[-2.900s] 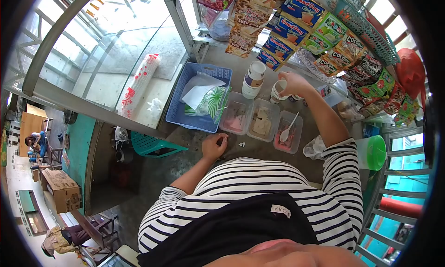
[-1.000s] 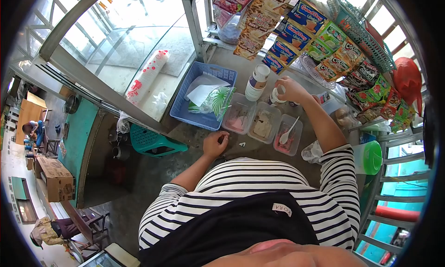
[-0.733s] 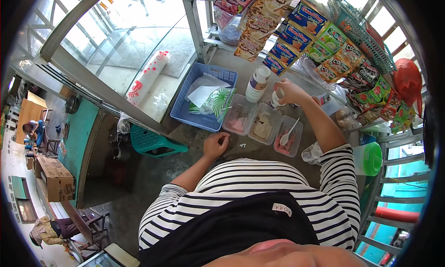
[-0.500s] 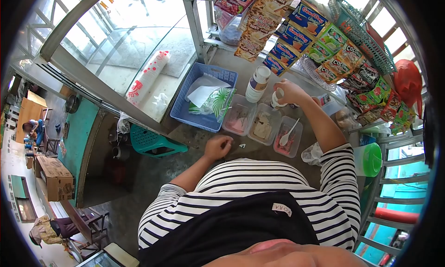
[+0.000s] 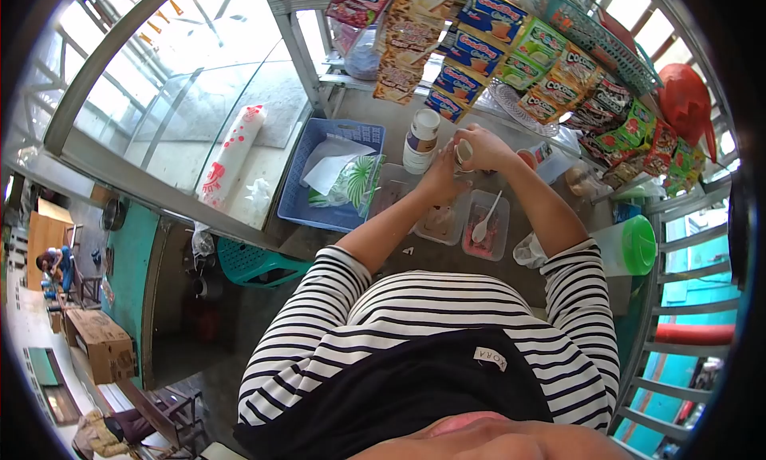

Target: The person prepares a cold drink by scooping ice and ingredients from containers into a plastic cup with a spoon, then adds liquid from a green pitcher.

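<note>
Both of my hands meet at a small paper cup [image 5: 464, 150] beyond the food tubs. My right hand [image 5: 485, 147] grips it from the right near the rim. My left hand [image 5: 444, 182] wraps its left side, fingers partly hidden. Left of it stands a tall stack of paper cups [image 5: 420, 145]. Under my left forearm are a tub with pink contents [image 5: 388, 195] and a tub with beige contents [image 5: 439, 225], both partly covered. A third clear tub [image 5: 485, 247] holds reddish-pink contents and a white spoon [image 5: 480, 231].
A blue basket [image 5: 289, 198] with packaging stands left, beside a glass case holding a sleeve of cups [image 5: 233, 153]. Drink sachets [image 5: 479, 53] hang ahead. At right are a plastic bag [image 5: 528, 252] and a green-lidded container [image 5: 638, 244]. People sit far left.
My left hand has moved from the counter's near edge up to the cup, joining my right hand. The view has shifted slightly.
</note>
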The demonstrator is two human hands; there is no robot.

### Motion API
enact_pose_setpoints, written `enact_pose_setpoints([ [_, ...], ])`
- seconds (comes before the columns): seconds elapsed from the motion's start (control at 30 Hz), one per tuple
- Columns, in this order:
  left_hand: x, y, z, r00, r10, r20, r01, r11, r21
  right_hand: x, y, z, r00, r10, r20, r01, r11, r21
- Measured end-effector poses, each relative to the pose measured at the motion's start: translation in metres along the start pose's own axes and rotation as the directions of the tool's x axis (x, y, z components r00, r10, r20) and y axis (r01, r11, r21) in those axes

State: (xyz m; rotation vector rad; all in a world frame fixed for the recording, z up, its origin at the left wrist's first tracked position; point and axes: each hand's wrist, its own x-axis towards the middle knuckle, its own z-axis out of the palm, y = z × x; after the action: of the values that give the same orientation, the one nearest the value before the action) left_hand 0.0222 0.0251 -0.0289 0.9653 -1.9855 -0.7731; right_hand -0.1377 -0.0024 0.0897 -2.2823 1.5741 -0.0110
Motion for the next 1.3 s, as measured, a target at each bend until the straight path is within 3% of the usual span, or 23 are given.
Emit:
enact_pose_setpoints([
  [0.1,0.016,0.004,0.005,0.991,-0.118,0.058,0.121,0.992,-0.044,-0.004,-0.006,0.003,0.999,0.042,-0.022,-0.041,0.998,0.044],
  [0.17,0.023,0.017,-0.009,0.963,-0.183,0.197,0.22,0.958,-0.185,-0.007,-0.008,0.007,0.997,0.074,-0.022,-0.072,0.995,0.071],
  [0.23,0.021,0.015,-0.009,0.959,-0.186,0.214,0.221,0.963,-0.155,-0.008,-0.008,0.012,0.997,0.076,-0.034,-0.077,0.996,-0.04],
  [0.3,0.019,0.006,-0.005,0.956,-0.19,0.224,0.221,0.967,-0.124,-0.009,-0.008,0.012,0.995,0.081,-0.05,-0.082,0.996,-0.028],
  [0.37,0.015,-0.012,0.006,0.996,-0.076,0.041,0.08,0.993,-0.092,-0.004,-0.007,0.007,0.994,0.081,-0.068,-0.083,0.996,-0.021],
  [0.43,0.02,-0.014,0.002,0.994,-0.103,0.048,0.108,0.987,-0.116,0.005,-0.006,-0.007,0.999,-0.015,-0.034,0.006,0.969,-0.248],
  [0.47,0.021,-0.014,0.0,0.99,-0.13,0.057,0.137,0.981,-0.14,-0.001,-0.004,-0.011,0.999,-0.013,-0.034,0.005,0.969,-0.247],
  [0.53,0.017,-0.017,-0.003,0.986,-0.148,0.08,0.158,0.975,-0.153,-0.026,-0.016,-0.04,0.953,0.028,-0.302,-0.032,0.999,-0.006],
  [0.6,0.012,-0.02,-0.001,0.981,-0.166,0.099,0.18,0.97,-0.164,-0.042,-0.009,-0.053,0.949,0.019,-0.314,0.002,0.998,0.067],
  [0.67,0.003,-0.022,0.005,0.988,-0.151,0.014,0.151,0.983,-0.106,-0.062,0.008,-0.052,0.945,0.014,-0.325,0.034,0.989,0.142],
  [0.73,-0.004,-0.017,0.004,0.986,-0.163,0.019,0.164,0.977,-0.137,-0.086,0.031,-0.041,0.897,0.006,-0.441,0.098,0.972,0.212],
  [0.77,-0.009,-0.013,0.004,0.984,-0.176,0.024,0.178,0.97,-0.168,-0.102,0.042,-0.035,0.898,0.01,-0.44,0.094,0.972,0.214],
  [0.83,-0.022,-0.003,0.005,0.982,-0.187,0.006,0.186,0.97,-0.154,-0.136,0.058,-0.023,0.922,0.205,-0.328,-0.052,0.906,0.421],
  [0.87,-0.029,0.001,0.006,0.98,-0.199,-0.016,0.195,0.971,-0.138,-0.152,0.066,-0.015,0.921,0.212,-0.326,-0.057,0.903,0.426],
  [0.93,-0.042,-0.005,0.006,0.983,-0.184,-0.021,0.179,0.972,-0.152,-0.18,0.072,-0.001,0.899,0.363,-0.244,-0.209,0.847,0.489],
  [0.97,-0.048,-0.009,0.006,0.986,-0.165,-0.032,0.157,0.973,-0.167,-0.19,0.072,0.006,0.896,0.372,-0.244,-0.214,0.841,0.497],
  [1.03,-0.063,-0.012,-0.003,0.986,-0.17,-0.006,0.166,0.972,-0.165,-0.209,0.069,0.015,0.829,0.493,-0.264,-0.419,0.86,0.29],
  [1.1,-0.076,-0.017,-0.006,0.983,-0.183,0.019,0.184,0.969,-0.167,-0.218,0.081,0.037,0.818,0.513,-0.261,-0.454,0.853,0.257],
  [1.17,-0.087,-0.025,-0.003,0.981,-0.193,-0.029,0.162,0.889,-0.428,-0.219,0.084,0.05,0.844,0.455,-0.285,-0.374,0.879,0.296],
  [1.3,-0.096,0.001,-0.006,0.939,-0.343,0.012,0.306,0.819,-0.486,-0.21,0.084,0.073,0.848,0.361,-0.388,-0.274,0.925,0.263],
])
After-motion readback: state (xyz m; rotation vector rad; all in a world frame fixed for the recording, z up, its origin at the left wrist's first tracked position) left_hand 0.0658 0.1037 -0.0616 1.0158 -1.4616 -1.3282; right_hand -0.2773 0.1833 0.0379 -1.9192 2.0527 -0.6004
